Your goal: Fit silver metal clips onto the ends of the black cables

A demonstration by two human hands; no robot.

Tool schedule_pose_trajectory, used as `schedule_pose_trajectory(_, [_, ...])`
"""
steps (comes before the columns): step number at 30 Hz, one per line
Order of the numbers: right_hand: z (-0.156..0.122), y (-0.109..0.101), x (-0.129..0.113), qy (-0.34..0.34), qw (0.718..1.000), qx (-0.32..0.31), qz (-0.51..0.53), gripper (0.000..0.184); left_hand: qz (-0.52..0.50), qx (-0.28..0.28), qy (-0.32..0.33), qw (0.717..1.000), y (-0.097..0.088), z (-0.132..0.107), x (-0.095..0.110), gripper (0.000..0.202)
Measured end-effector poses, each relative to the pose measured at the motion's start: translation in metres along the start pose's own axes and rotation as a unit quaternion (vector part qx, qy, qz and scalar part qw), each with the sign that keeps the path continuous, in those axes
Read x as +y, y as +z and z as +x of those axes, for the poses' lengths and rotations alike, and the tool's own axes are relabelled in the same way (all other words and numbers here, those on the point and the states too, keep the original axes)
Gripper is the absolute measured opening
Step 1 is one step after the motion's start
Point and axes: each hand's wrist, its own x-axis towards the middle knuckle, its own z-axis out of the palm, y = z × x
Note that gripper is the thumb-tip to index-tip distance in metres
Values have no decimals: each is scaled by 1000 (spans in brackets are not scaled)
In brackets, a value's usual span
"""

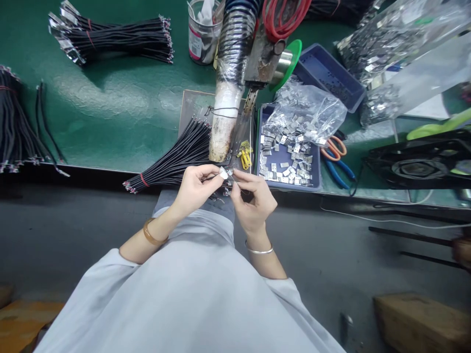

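My left hand (196, 189) is closed, thumb and forefinger pinching a small shiny metal connector (223, 173) at the bench edge. Close beside it, my right hand (253, 198) is closed too, its fingertips around what looks like a thin wire (234, 180); its ends are hard to make out. Just beyond the fingertips are the tip of a wrapped duct (221, 147) and a soldering fixture (251, 100). A bundle of black cables (176, 154), tied with a red band, lies beside my left hand. Yellow clips (245, 156) lie behind my right fingers.
A blue tray (275, 159) holds many small metal connectors and a plastic bag (309, 108). Orange-handled scissors (334, 147) and blue-handled pliers (340, 174) lie right of it. More cable bundles (121, 39) rest far left. A black fan (419, 159) stands at right.
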Motion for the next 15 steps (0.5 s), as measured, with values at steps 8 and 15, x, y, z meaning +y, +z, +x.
schedule_pose_trajectory(8, [8, 2, 5, -84, 994, -5, -68, 20, 7, 55, 18, 998, 8, 0, 0, 18])
schedule_pose_trajectory(15, [12, -1, 4, -88, 994, -16, -64, 19, 7, 50, 13, 999, 6, 0, 5, 19])
